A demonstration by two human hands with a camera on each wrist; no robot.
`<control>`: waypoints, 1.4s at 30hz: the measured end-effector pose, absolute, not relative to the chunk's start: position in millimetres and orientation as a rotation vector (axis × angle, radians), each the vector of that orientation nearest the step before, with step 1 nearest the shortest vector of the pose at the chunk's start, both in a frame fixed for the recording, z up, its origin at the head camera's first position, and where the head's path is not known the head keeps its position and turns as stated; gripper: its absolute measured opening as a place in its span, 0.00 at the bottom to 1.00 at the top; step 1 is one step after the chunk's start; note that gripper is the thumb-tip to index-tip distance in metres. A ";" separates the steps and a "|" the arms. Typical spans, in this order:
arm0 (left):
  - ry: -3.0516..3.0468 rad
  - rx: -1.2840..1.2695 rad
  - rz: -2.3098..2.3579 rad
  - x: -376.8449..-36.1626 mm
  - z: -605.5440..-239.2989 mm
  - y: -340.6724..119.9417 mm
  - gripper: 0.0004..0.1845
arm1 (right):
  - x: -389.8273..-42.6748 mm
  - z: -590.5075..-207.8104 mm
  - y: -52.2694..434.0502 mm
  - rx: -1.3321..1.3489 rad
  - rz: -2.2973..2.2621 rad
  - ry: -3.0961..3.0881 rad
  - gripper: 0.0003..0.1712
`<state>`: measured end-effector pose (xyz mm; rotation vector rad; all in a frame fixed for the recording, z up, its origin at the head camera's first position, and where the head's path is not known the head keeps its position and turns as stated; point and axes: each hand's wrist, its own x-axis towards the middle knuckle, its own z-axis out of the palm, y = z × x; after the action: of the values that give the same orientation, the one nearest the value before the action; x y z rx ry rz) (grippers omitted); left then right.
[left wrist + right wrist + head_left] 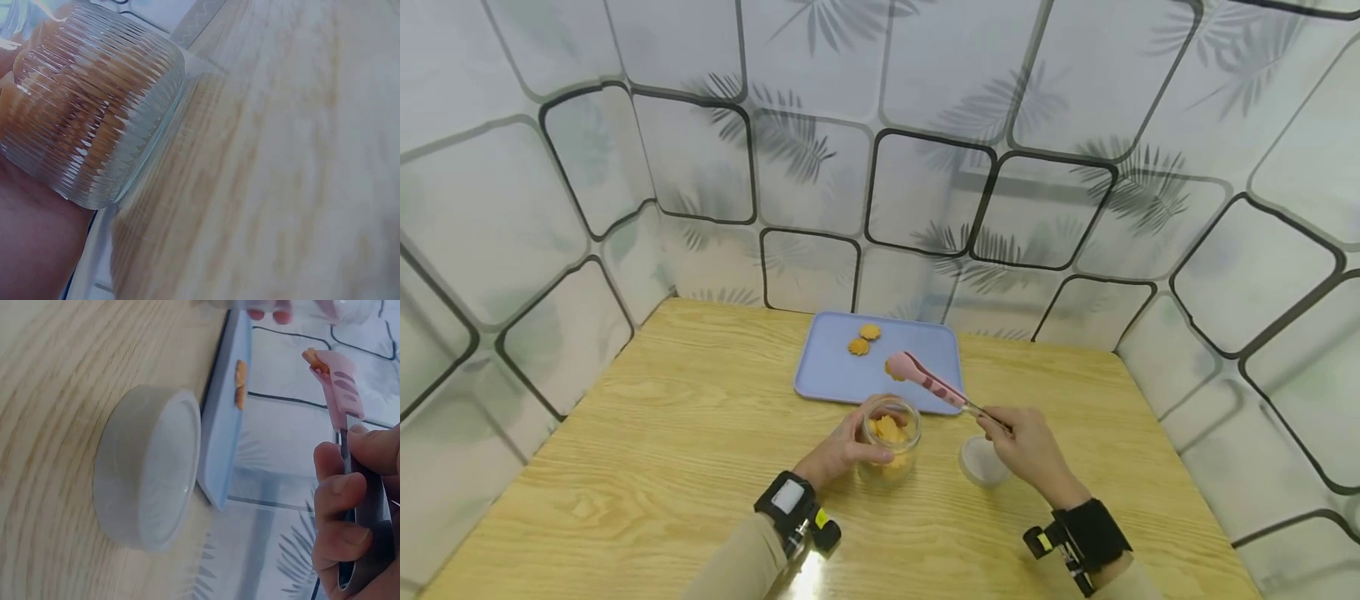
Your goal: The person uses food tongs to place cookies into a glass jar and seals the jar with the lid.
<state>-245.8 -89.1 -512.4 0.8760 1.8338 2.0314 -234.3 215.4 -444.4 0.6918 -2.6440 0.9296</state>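
Observation:
My left hand point(844, 452) grips a ribbed glass jar point(886, 473), its mouth facing up, with several orange-yellow scalloped cookies point(888, 428) inside. In the left wrist view the jar point(119, 106) fills the upper left, close above the wooden surface. My right hand point(1032, 450) holds metal tongs point(936, 386) with pink tips, fingers curled round the handle. Pinched in those tips is one cookie point(315, 361), held up in front of the blue tray point(827, 371). Two more cookies point(859, 346) lie on the tray's far left part.
A round white lid point(983, 461) rests on the wooden table point(700, 433), between the jar and my right hand. Behind the tray, a patterned curtain point(812, 267) closes off the table's back and sides. Both wrists wear black camera straps point(1093, 533).

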 end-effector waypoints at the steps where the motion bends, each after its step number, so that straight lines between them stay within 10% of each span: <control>1: 1.835 0.874 2.032 -245.5 -512.5 -89.0 0.43 | -230.6 -443.2 216.2 0.688 0.948 -2.634 0.08; 42: 1.822 0.777 2.002 -243.1 -509.1 -89.4 0.43 | -148.0 -435.4 232.7 0.810 1.118 -2.464 0.12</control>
<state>-243.1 -89.4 -509.1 0.7766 1.8222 2.0017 -148.0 232.7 -435.4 0.8096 -2.4641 1.1179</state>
